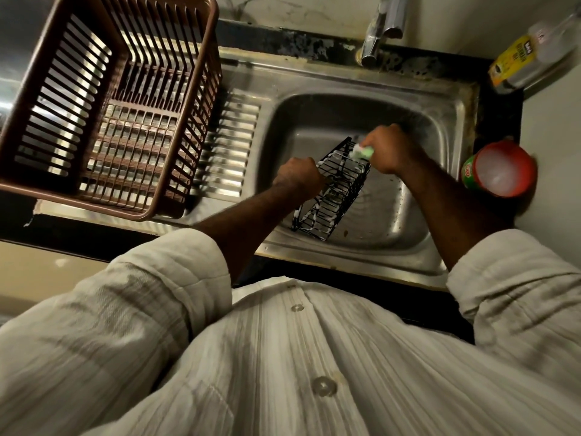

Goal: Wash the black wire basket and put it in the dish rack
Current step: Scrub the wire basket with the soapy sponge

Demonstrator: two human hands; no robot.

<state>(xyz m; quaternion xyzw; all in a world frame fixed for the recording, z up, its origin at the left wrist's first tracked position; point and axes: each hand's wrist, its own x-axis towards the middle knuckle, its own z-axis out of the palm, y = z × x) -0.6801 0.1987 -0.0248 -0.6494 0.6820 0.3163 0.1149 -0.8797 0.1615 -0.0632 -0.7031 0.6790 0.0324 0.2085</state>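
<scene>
Seen from above: a black wire basket [330, 190], streaked with white suds, sits tilted in the steel sink [440, 121] near the picture's centre. The left hand [297, 177] has its fingers curled round the basket's nine o'clock rim. The right hand [385, 149] clasps a green sponge [363, 152], pressed to the basket's one o'clock end. A brown plastic dish rack [110, 105] stands on the drainboard at ten o'clock, well apart from the basket. A red-rimmed tub [500, 169] sits at three o'clock.
</scene>
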